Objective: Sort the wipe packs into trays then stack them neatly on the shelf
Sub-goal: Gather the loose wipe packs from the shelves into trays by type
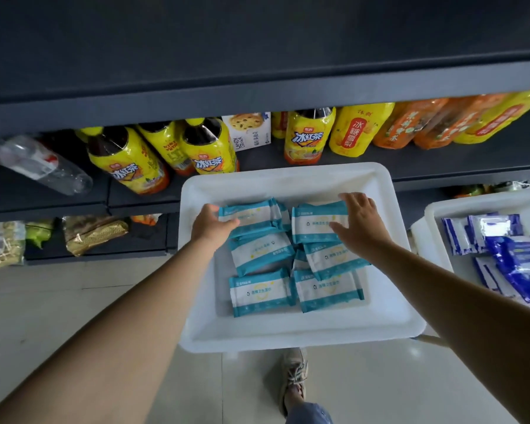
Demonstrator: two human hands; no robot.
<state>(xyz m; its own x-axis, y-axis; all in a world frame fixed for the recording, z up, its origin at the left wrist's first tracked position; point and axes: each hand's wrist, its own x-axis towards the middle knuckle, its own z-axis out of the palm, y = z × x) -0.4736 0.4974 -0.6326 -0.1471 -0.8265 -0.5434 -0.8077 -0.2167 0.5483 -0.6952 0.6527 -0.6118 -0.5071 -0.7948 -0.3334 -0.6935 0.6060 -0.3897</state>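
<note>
Pale glossy floor tile (74,316), nearest; one laced shoe (292,373) on it.

White tray (288,335): smooth moulded plastic, rounded corners, broad rim. Holds teal packs (262,292), soft rectangular film pouches, white middles, crimped ends, laid roughly in two columns, several overlapping and skewed.

Left hand (210,223): at the far-left pack (251,215), thumb on top, fingers hidden at its end; appears to pinch it. Right hand (357,223): fingers spread and fairly straight, laid flat over the far-right pack (314,223), pressing rather than gripping.

Step in hand, judged: squaring the far row. Best done by sliding both packs level, long edges parallel to the tray wall, ends flush with the packs nearer; film is slippery, so press flat rather than lift.

Second tray (441,209), right: white, holding blue packs (514,255), glossier, heaped loosely.

Dark shelf (441,160), beyond: matt metal, carrying yellow bottles (208,148) in shrink labels, a clear bottle (40,165) lying over, a biscuit box (251,130).
</note>
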